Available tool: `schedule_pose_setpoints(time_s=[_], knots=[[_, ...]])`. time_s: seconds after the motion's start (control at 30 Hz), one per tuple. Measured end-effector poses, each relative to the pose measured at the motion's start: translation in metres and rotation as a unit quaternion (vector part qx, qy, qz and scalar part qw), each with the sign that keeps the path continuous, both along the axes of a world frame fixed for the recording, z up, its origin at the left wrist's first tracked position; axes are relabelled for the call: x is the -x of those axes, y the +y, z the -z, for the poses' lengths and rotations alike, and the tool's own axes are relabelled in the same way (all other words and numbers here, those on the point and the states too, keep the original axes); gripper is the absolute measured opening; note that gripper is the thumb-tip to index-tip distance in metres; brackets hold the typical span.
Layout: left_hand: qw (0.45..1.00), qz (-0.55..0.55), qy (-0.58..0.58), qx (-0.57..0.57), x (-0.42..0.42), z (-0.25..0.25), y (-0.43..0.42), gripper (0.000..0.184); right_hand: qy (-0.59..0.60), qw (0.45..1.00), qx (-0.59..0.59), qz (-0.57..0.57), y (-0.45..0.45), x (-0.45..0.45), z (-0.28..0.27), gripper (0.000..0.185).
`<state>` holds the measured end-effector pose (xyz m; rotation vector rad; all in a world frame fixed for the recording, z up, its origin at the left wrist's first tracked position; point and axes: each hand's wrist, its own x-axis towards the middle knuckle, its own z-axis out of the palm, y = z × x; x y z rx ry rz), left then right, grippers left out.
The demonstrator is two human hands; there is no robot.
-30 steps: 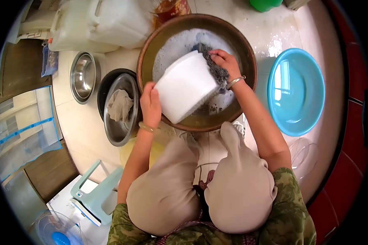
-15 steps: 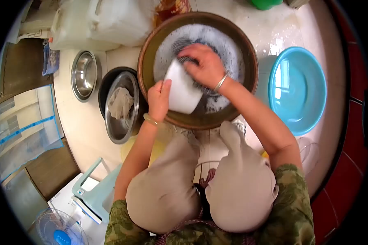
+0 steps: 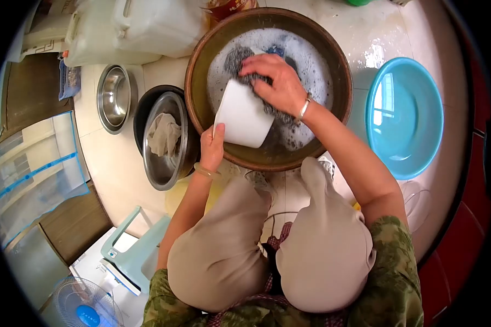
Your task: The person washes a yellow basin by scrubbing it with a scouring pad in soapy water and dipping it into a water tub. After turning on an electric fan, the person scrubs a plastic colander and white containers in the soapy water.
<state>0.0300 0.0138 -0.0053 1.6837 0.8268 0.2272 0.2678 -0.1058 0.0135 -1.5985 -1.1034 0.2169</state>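
Observation:
In the head view, a large brown-rimmed basin (image 3: 343,109) stands in front of my knees, holding sudsy water (image 3: 316,65). My left hand (image 3: 212,146) grips the lower left edge of a smooth white piece (image 3: 245,117), wide and flat-looking, tilted over the basin; its far side is hidden. My right hand (image 3: 275,82) is closed on a bunched dark grey textured cloth (image 3: 239,59) at the upper edge of the white piece. More of the dark material dips into the suds below my right wrist. Something blue shows among the suds behind that hand.
A light blue basin (image 3: 373,109) stands at right. To the left are a metal bowl (image 3: 114,98) and a metal basin (image 3: 183,158) with a beige cloth (image 3: 165,135). White jugs (image 3: 158,27) stand behind. A fan (image 3: 87,305) and pale green stool (image 3: 131,245) are at lower left.
The view has shifted slightly. My right hand, blurred before, is now sharper and still on the dark cloth. My left hand keeps its hold on the white piece.

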Motion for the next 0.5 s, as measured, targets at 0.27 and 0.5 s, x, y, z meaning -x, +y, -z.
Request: schedule_pose_setpoints(time_s=[0.27, 0.5], knots=[[0.998, 0.027, -0.041, -0.037, -0.037, -0.056, -0.005, 0.039, 0.024, 0.973, 0.185, 0.135, 0.012, -0.006, -0.003, 0.027], [0.976, -0.001, 0.091, -0.199, -0.059, -0.049, -0.032, 0.042, 0.075, 0.983, 0.152, 0.068, 0.022, -0.001, -0.002, 0.03]])
